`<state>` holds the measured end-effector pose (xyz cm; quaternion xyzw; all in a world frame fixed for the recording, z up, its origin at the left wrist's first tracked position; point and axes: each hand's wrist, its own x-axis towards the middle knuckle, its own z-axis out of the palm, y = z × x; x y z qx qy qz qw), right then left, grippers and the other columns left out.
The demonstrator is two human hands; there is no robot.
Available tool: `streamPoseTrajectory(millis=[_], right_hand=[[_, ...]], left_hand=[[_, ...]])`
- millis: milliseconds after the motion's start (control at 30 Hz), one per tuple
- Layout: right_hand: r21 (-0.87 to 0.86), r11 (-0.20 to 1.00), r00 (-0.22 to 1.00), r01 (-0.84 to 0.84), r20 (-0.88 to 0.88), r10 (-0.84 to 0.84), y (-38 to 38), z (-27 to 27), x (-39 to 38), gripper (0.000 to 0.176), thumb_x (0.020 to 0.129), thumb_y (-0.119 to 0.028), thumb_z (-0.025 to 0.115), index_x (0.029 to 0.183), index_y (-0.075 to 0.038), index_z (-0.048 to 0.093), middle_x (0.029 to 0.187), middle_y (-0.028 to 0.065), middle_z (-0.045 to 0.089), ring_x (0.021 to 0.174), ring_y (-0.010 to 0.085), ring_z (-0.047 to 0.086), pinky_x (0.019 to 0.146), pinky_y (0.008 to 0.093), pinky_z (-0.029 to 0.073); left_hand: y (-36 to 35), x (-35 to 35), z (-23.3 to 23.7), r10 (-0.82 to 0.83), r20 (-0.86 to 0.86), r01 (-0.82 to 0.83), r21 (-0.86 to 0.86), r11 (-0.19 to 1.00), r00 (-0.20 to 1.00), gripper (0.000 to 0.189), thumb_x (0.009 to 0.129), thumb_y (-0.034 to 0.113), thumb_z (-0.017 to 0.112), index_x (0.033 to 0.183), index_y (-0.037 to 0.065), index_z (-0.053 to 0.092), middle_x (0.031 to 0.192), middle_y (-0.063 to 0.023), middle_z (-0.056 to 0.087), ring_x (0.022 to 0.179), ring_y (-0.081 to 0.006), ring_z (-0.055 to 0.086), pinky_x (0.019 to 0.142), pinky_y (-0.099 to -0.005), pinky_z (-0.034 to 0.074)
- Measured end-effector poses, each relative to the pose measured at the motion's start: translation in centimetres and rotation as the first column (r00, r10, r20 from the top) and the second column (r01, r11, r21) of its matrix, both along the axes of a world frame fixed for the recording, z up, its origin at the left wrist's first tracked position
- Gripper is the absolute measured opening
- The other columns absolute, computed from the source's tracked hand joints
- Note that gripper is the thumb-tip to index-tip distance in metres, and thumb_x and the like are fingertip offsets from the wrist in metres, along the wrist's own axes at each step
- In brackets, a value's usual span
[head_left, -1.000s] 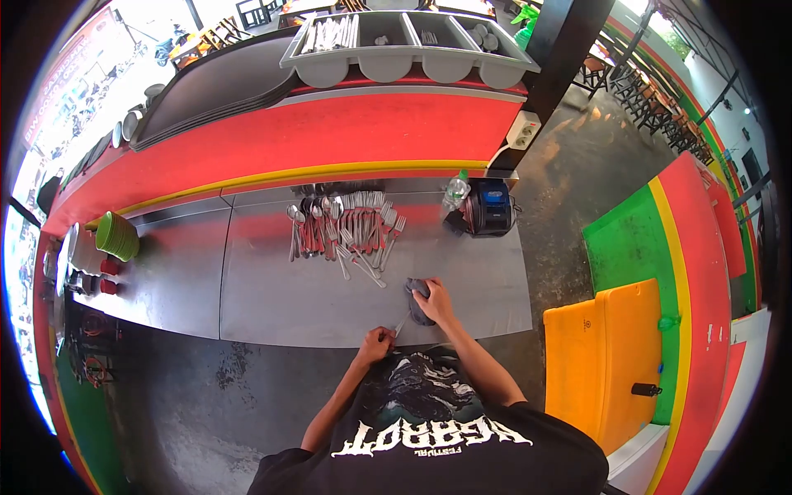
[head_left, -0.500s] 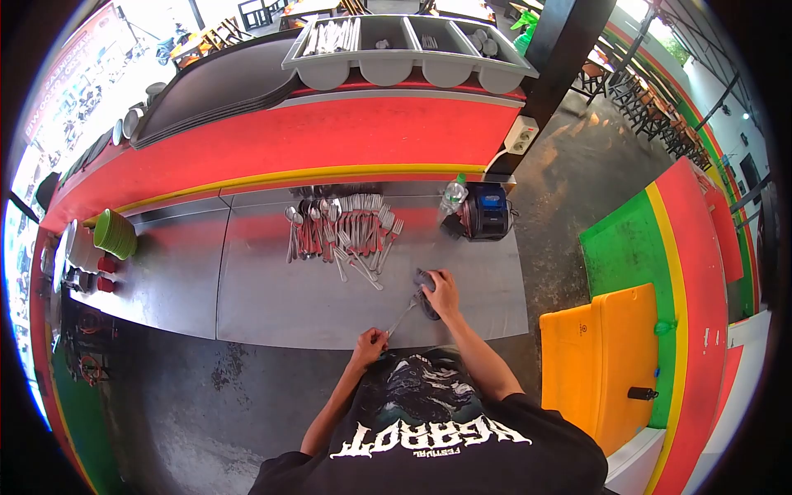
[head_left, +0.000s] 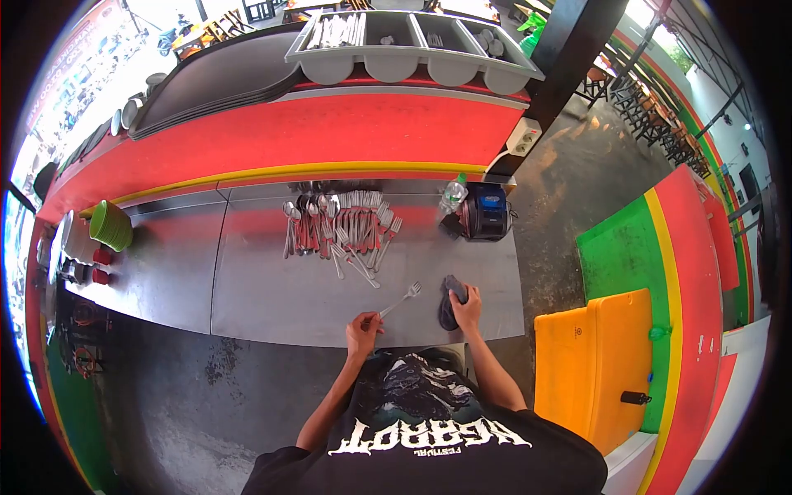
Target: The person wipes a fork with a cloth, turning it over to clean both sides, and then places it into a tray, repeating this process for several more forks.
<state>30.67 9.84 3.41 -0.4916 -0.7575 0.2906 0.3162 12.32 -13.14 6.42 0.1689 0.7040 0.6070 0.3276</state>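
My left hand (head_left: 361,333) is closed around the handle of a fork (head_left: 399,302), whose tines point up and to the right over the steel table (head_left: 272,305). My right hand (head_left: 467,311) grips a dark grey cloth (head_left: 449,309), bunched up and apart from the fork. Farther back on the table lies a pile of spoons and forks (head_left: 342,227), most with handles toward me and several forks lying askew at its front.
A plastic bottle (head_left: 453,195) and a black-and-blue device (head_left: 487,213) stand at the back right. Green bowls (head_left: 112,227) sit at the far left. A grey cutlery tray (head_left: 412,54) and stacked dark trays (head_left: 219,78) rest on the red ledge. A yellow box (head_left: 590,363) stands right.
My right hand has moved right with the cloth, away from the fork. My left hand has shifted slightly up and left, and the fork's tines now show uncovered.
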Motion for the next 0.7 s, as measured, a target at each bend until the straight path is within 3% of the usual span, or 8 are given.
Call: streamPoseTrajectory(millis=[200,300,500,600,700], right_hand=[[0.028,1.0,1.0,0.004,-0.004,-0.004,-3.0,0.2,0.5,0.039,0.08,-0.026,0.074,0.111,-0.004,0.064,0.104,0.0149,0.062,0.099,0.0351,0.06,0.086,0.0415,0.048],[0.048,0.999,1.0,0.018,0.006,-0.018,-3.0,0.6,0.1,0.038,0.08,-0.024,0.074,0.11,-0.005,0.064,0.103,0.0144,0.061,0.098,0.0348,0.06,0.086,0.0416,0.048],[0.084,0.996,0.999,0.029,0.013,-0.031,-3.0,0.7,-0.1,0.036,0.079,-0.022,0.074,0.109,-0.005,0.064,0.102,0.0137,0.06,0.097,0.0345,0.06,0.085,0.0421,0.048],[0.09,0.996,0.999,0.03,0.009,-0.031,-2.9,0.5,-0.1,0.035,0.079,-0.021,0.073,0.109,-0.006,0.064,0.101,0.0134,0.06,0.097,0.0343,0.06,0.085,0.042,0.048],[0.09,0.995,0.999,0.033,0.009,-0.034,-2.9,0.3,-0.2,0.035,0.079,-0.021,0.073,0.108,-0.006,0.064,0.101,0.0133,0.06,0.097,0.0342,0.06,0.085,0.042,0.048]], left_hand=[[1.7,-0.9,0.2,0.003,-0.093,0.004,0.078,0.997,0.996,0.02,0.09,0.011,0.067,0.106,0.0,0.069,0.078,-0.0096,0.069,0.063,-0.014,0.066,0.06,-0.0278,0.052],[2.3,-1.0,2.0,-0.072,-0.443,0.038,-0.086,0.996,0.893,0.024,0.086,0.011,0.07,0.108,0.001,0.069,0.077,-0.0108,0.067,0.063,-0.0171,0.066,0.06,-0.0296,0.052],[2.3,-1.3,1.6,-0.167,-0.457,0.103,-0.163,0.981,0.874,0.021,0.084,0.013,0.071,0.102,0.001,0.071,0.077,-0.014,0.067,0.064,-0.0237,0.067,0.062,-0.0336,0.052],[2.0,-1.2,0.0,-0.182,-0.356,0.112,-0.209,0.971,0.917,0.018,0.085,0.013,0.071,0.098,0.001,0.071,0.074,-0.0143,0.067,0.065,-0.0248,0.067,0.062,-0.0346,0.051],[1.7,-0.7,-0.5,-0.133,-0.412,0.094,-0.112,0.989,0.901,0.019,0.084,0.013,0.071,0.099,0.002,0.071,0.069,-0.0124,0.064,0.061,-0.0236,0.065,0.059,-0.0349,0.05]])
